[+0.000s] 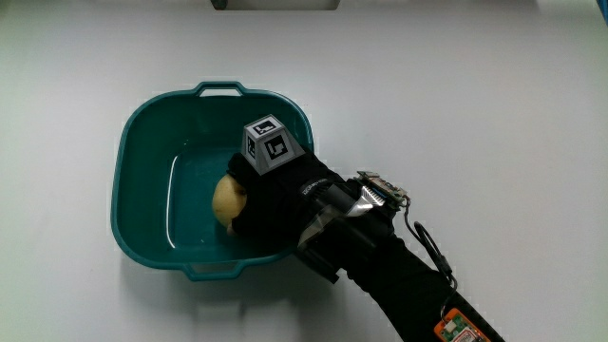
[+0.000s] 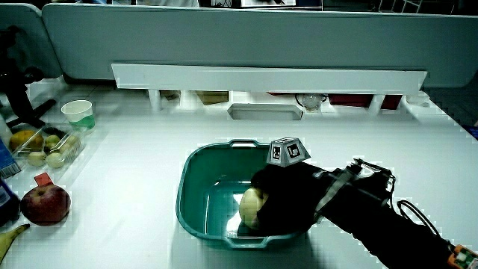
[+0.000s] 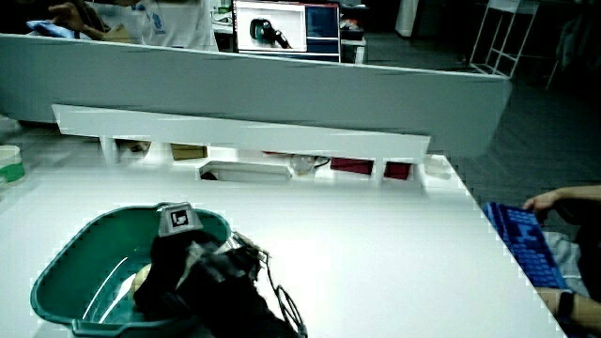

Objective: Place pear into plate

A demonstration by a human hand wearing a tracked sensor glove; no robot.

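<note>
pear (image 1: 226, 200) in the grasp of the hand (image 1: 280, 195), fingers curled around it, low inside the teal basin (image 1: 142, 123)

The hand (image 1: 271, 195) covers most of the pear (image 1: 228, 201), so the grip itself is hidden. In a side view a banana (image 2: 10, 237) is cut off at the edge.
</note>
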